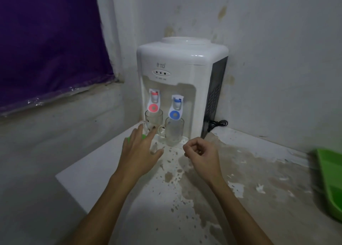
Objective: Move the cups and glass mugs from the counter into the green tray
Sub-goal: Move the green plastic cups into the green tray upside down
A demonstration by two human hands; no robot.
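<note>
Two clear glass mugs stand under the taps of a white water dispenser [177,74]: the left mug [154,117] beneath the red tap, the right mug [174,132] beneath the blue tap. My left hand [140,152] is spread open just in front of the left mug, fingertips close to its handle, holding nothing. A green cup [143,136] shows only as slivers behind that hand. My right hand [200,155] hovers over the counter below the right mug, fingers curled in, empty. The green tray [331,182] lies at the right edge of the view, partly cut off.
The white counter [240,189] is stained and flaking, with its corner edge at the lower left. Walls close in behind and to the left. A black power cable [218,124] lies beside the dispenser. A purple curtain [50,41] covers the window on the left.
</note>
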